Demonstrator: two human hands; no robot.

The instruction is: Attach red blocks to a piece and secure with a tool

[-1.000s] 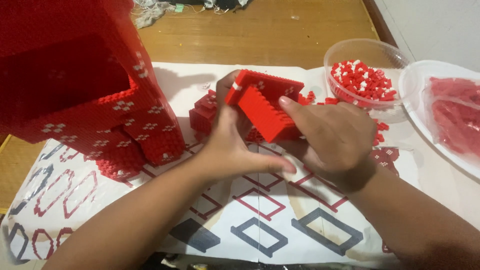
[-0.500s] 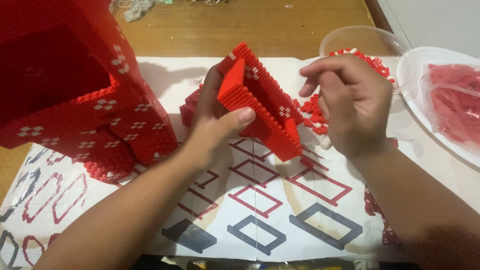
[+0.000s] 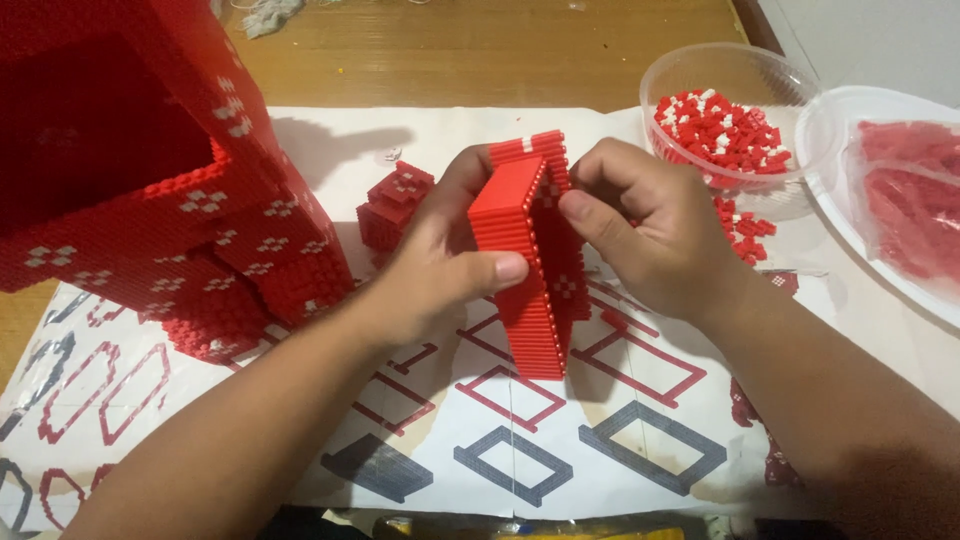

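1. The red brick panel [image 3: 530, 260] stands on edge above the printed sheet [image 3: 520, 440], between both hands.
2. Left hand [image 3: 440, 265]: grip clenched on its near edge, thumb across the face.
3. Right hand [image 3: 650, 230]: fingertips pinching the far side.
4. A brick tower [image 3: 150, 160] stands left; a bowl [image 3: 720, 110] of bricks right.

Big red block structure [image 3: 150, 170] cut off top-left; plate [image 3: 850, 120] cut off right; fingertips hidden behind panel [image 3: 530, 260].

The brick panel [image 3: 530, 255] is red with tiny white dots — beside it, the big brick building [image 3: 150, 170] is red with white flower shapes.
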